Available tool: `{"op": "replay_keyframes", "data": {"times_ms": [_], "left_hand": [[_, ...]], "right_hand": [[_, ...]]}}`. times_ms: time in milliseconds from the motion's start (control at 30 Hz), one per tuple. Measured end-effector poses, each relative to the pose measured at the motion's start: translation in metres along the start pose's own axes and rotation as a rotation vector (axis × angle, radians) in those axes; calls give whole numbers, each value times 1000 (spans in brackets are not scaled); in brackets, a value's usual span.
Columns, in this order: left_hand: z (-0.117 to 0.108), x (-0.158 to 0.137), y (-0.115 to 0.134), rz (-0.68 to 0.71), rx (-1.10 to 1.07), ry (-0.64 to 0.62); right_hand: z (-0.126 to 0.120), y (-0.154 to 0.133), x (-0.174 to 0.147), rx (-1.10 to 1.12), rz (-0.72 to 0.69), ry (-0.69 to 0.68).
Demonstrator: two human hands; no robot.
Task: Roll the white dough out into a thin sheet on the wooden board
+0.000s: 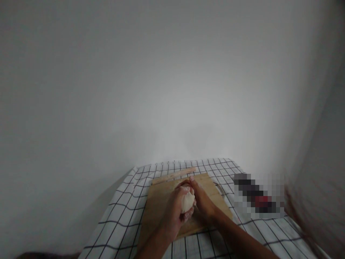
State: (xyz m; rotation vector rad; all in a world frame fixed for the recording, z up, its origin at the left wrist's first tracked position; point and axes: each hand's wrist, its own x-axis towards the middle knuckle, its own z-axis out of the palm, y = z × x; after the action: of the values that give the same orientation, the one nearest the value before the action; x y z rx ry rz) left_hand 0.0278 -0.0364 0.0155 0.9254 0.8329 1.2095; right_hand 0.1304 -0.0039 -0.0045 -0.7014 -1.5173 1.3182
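Dough lump, white, rounded [188,203]: one, clasped between the fingers of my left hand [175,203] and right hand [201,199]. Below my fingers: tan rectangular wooden board [155,201]. Beyond them: slim pale wooden rod [175,175].

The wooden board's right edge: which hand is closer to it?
Right. The right hand is between the wooden board's right edge and the dough ball; the left hand is farther off, cupping the dough ball's left side.
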Motion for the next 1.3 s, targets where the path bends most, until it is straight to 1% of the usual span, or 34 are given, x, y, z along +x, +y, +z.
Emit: {"op": "replay_keyframes", "data": {"times_ms": [67,100,200,300,367,433,500,567,633,733,800,900,967,1067,1167,1233,1300], "left_hand": [[0,1,-1,0,9,-26],[0,2,-2,9,13,-16],[-1,5,-6,53,14,69],[-2,9,-10,81,14,130],[-4,13,-12,86,43,150],[-6,16,-13,110,51,141],[-9,17,-12,145,56,126],[-12,16,-9,166,100,115],[-17,14,-5,163,183,97],[-24,14,-1,177,331,55],[-30,18,-3,267,507,62],[-40,27,-11,448,763,132],[-44,32,-16,481,848,150],[-45,34,-16,458,868,112],[-38,28,-10,442,809,67],[-33,22,-6,426,777,67],[-29,18,-3,427,782,104]], "right_hand": [[-2,-1,0,83,42,-19],[-2,-1,0,114,68,-31],[-4,1,0,63,72,-5],[-5,2,1,-4,-1,37],[-6,3,2,-22,-15,26],[-7,5,4,-34,16,18],[-11,7,7,-69,-5,67],[-17,9,11,-114,-82,163],[-24,12,16,-137,-141,234],[-34,14,22,-153,-155,278],[-40,14,23,-179,-145,290],[-44,15,24,-249,-125,307],[-46,15,24,-293,-123,310],[-46,16,24,-379,-121,309],[-46,16,24,-442,-101,315],[-46,15,25,-463,-91,313],[-46,16,27,-496,-91,309]]}}
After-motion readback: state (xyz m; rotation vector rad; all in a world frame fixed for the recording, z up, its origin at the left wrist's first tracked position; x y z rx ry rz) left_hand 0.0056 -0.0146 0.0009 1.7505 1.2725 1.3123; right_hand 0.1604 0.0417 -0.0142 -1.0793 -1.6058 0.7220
